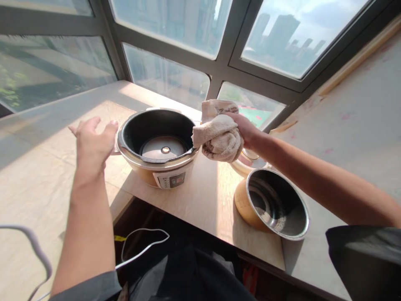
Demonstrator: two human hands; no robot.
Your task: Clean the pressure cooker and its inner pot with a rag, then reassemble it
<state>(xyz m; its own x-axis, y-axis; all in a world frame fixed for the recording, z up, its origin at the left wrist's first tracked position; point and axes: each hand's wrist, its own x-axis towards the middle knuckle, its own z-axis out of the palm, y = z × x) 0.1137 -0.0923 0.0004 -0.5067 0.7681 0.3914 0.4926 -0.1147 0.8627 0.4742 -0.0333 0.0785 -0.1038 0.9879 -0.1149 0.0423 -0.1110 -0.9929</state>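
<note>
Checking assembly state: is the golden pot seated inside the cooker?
No, the golden pot sits on the counter, apart from the cooker.

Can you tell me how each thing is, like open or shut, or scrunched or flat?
Cooker: open on top, its inside bare down to the round plate
Cloth: bunched up, with dark marks
Right hand: closed around the cloth
Left hand: open, beside the cooker
Pot: uncovered, outside the cooker
White cord: loosely looped
Window: looks shut
</note>
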